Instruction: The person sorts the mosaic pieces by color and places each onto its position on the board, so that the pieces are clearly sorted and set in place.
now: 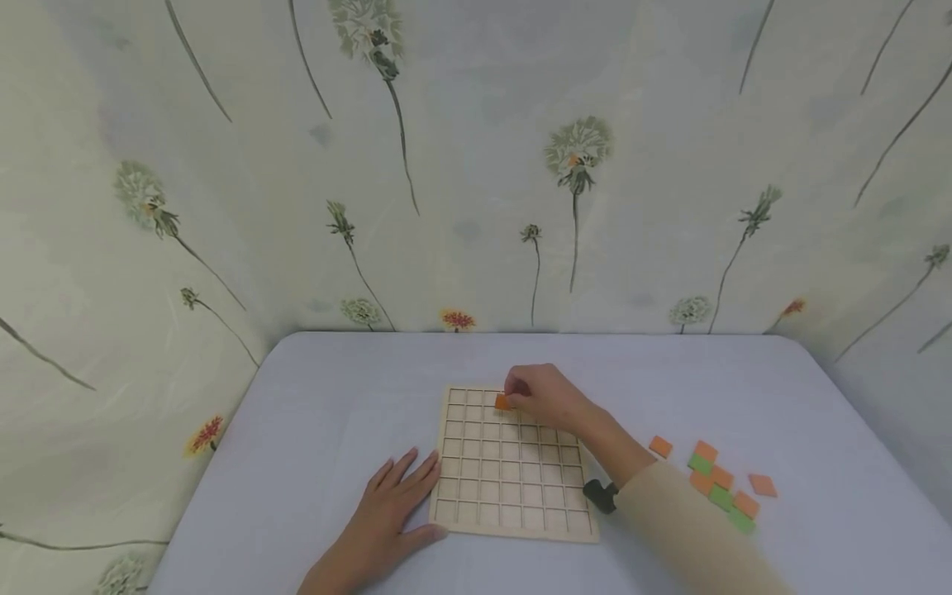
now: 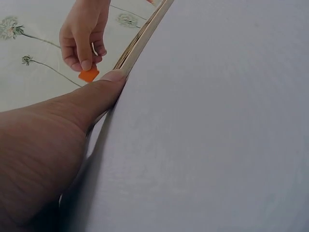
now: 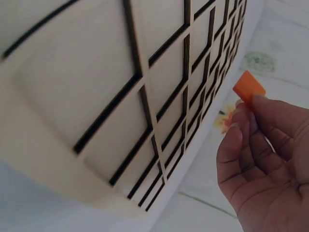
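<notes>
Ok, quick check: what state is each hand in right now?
Left hand: open, touching the left edge of the gridded board.
Right hand: closed, pinching an orange tile above the board's far side.

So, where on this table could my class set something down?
The table is bare left of the left hand, right of the loose tiles, and behind the board toward the flowered backdrop. It's crowded around the board: the left hand touches its left edge, the right hand pinches an orange tile near its far edge, with sleeve and tiles to its right.
</notes>
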A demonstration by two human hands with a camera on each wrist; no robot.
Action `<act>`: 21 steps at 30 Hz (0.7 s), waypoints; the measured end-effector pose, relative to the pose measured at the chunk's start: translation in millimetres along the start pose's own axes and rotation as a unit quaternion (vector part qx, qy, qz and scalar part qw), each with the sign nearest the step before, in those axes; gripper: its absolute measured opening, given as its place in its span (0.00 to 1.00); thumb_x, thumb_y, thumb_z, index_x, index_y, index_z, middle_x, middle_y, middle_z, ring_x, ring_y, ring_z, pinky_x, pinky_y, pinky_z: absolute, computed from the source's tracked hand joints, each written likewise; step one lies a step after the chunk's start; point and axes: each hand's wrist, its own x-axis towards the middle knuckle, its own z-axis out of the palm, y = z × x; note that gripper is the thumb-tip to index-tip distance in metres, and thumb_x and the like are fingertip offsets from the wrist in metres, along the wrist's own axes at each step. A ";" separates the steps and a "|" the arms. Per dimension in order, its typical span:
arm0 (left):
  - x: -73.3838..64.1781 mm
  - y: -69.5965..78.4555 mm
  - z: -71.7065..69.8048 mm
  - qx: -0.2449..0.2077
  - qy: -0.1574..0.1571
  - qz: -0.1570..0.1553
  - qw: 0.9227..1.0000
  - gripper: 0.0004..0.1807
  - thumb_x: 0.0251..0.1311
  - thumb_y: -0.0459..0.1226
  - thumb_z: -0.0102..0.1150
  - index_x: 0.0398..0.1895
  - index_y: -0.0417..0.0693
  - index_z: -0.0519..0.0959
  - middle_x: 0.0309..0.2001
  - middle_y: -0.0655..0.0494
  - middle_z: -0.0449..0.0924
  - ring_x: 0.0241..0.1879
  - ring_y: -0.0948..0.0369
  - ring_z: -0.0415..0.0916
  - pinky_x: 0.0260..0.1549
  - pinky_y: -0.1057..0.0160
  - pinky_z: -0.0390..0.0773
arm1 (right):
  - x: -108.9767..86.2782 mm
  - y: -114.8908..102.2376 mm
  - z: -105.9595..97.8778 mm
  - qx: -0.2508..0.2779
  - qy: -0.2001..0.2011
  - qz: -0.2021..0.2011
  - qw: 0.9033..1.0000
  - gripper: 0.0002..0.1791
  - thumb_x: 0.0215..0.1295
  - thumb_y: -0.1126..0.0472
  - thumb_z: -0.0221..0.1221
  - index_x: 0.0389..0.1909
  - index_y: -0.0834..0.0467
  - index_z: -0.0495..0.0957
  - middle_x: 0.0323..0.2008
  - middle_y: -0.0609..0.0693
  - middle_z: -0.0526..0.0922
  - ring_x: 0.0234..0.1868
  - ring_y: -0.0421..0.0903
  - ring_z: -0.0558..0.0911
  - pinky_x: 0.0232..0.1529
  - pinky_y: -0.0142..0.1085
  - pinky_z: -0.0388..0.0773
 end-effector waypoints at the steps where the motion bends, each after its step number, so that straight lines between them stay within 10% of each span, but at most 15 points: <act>1: -0.1 -0.5 0.3 0.002 0.000 0.000 1.000 0.48 0.67 0.66 0.57 0.82 0.51 0.61 0.83 0.66 0.50 0.83 0.55 0.39 0.78 0.47 0.37 | 2.8 -1.4 1.3 0.001 -0.002 -0.001 1.000 0.03 0.72 0.63 0.65 0.36 0.54 0.82 0.32 0.41 0.83 0.36 0.40 0.79 0.41 0.39 0.80; 21: 0.4 -3.7 3.7 0.019 0.009 0.001 1.000 0.48 0.67 0.67 0.56 0.83 0.54 0.60 0.83 0.68 0.49 0.83 0.56 0.38 0.78 0.47 0.38 | 15.9 -6.3 21.1 -0.025 -0.023 -0.014 0.999 0.06 0.73 0.64 0.64 0.33 0.53 0.83 0.31 0.42 0.83 0.35 0.41 0.78 0.42 0.41 0.80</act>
